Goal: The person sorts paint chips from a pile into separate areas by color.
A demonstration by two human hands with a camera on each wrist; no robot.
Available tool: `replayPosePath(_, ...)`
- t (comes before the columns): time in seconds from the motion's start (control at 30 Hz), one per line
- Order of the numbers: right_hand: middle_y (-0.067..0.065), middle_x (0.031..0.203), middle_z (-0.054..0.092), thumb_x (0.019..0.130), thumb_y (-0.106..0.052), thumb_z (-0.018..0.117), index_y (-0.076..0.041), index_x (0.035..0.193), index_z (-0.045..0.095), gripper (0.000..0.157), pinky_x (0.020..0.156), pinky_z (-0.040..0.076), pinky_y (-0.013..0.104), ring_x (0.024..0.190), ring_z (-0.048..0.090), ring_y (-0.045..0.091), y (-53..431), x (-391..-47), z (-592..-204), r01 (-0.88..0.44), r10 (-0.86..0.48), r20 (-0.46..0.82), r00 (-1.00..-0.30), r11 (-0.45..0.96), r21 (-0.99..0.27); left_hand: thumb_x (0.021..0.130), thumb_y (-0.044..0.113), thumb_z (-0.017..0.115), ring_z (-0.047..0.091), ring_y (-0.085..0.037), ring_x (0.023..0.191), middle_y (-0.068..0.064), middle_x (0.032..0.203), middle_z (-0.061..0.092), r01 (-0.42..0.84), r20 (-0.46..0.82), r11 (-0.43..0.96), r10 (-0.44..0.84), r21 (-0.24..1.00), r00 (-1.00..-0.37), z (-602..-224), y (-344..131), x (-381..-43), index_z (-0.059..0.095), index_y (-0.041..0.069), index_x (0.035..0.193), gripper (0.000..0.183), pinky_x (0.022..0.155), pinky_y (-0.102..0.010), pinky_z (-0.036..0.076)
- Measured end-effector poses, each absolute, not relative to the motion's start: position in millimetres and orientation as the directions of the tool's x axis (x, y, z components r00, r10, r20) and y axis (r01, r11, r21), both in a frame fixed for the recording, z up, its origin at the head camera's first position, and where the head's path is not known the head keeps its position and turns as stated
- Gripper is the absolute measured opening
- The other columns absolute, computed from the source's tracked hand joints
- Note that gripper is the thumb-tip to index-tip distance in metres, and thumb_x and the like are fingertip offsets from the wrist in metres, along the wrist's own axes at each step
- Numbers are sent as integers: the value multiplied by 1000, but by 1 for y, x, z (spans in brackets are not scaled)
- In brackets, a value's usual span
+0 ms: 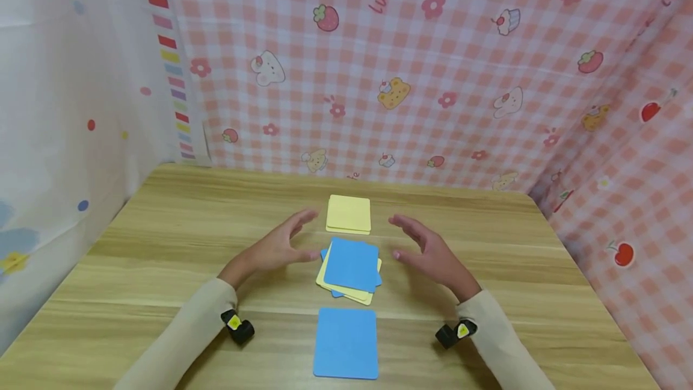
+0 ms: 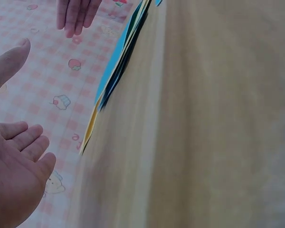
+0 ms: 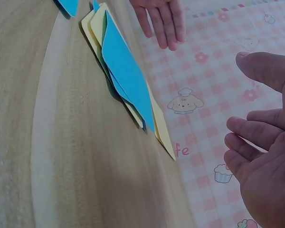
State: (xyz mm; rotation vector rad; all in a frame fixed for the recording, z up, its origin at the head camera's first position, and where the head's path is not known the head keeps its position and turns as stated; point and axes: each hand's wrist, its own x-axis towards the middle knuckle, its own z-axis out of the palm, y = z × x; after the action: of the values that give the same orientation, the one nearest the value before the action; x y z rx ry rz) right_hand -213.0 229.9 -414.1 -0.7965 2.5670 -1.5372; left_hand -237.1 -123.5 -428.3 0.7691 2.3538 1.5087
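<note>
A loose pile of blue and yellow square cards (image 1: 352,263) lies mid-table, its cards turned at different angles with a blue one on top. Behind it sits a small neat stack of yellow cards (image 1: 349,213); in front lies a blue card (image 1: 345,343). My left hand (image 1: 278,244) is held to the left of the pile, fingers relaxed and thumb apart, holding nothing. On the other side my right hand (image 1: 431,251) mirrors it, also holding nothing. Both palms face inward in the wrist views, where the pile (image 3: 126,71) shows edge-on between the hands.
The wood-grain table (image 1: 178,227) ends at a pink checked cloth (image 1: 346,77) hung behind it. More checked cloth hangs on the right, and a white dotted curtain (image 1: 70,89) hangs on the left. A black camera (image 1: 238,327) is strapped to each wrist.
</note>
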Motion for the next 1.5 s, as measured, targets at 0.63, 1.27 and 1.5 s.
replayPosePath(0.63, 10, 161, 37, 90, -19, 79, -9, 156, 37, 79, 117, 25, 63, 149, 28, 36, 228, -201, -424, -358, -450, 98, -887, 540, -762, 90, 21, 79, 21, -34, 152, -10, 165, 26, 321, 59, 323, 617, 890, -785, -436, -110, -227, 20, 5, 161, 94, 122, -51, 19)
replayPosePath(1.27, 7, 160, 34, 82, -33, 86, -11, 159, 28, 98, 118, 28, 57, 149, 28, 30, 215, -196, -439, -308, -475, -16, -880, 596, -741, 82, 29, 87, 26, -28, 151, -11, 164, 26, 317, -33, 431, 633, 845, -773, -450, -99, -228, 23, 10, 160, 103, 123, -48, 22)
replayPosePath(1.5, 11, 162, 30, 81, -39, 86, -9, 160, 24, 105, 120, 26, 54, 150, 26, 30, 213, -198, -444, -313, -487, -48, -872, 629, -711, 80, 36, 87, 22, -29, 152, -13, 165, 22, 376, -34, 466, 663, 801, -748, -452, -99, -230, 19, 7, 161, 110, 122, -50, 21)
